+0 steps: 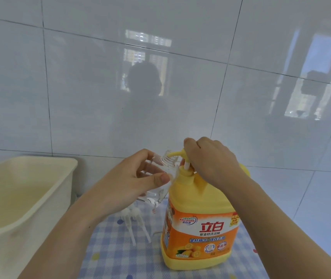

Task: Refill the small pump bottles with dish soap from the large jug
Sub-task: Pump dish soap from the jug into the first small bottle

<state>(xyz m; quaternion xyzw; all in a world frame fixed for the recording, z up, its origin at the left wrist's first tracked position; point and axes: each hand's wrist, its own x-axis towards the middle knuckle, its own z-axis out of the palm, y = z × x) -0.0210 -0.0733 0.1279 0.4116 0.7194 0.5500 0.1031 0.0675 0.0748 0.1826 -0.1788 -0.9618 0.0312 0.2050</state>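
Note:
A large yellow dish soap jug with an orange label stands upright on the checked cloth. My right hand is curled over its yellow pump head, whose nozzle points left. My left hand grips a small clear bottle, tilted, with its threaded open neck held right at the nozzle tip. Two white pump tops with dip tubes lie on the cloth below the clear bottle.
A cream plastic basin sits at the left, its rim close to my left forearm. A blue and white checked cloth covers the surface. A glossy white tiled wall rises directly behind.

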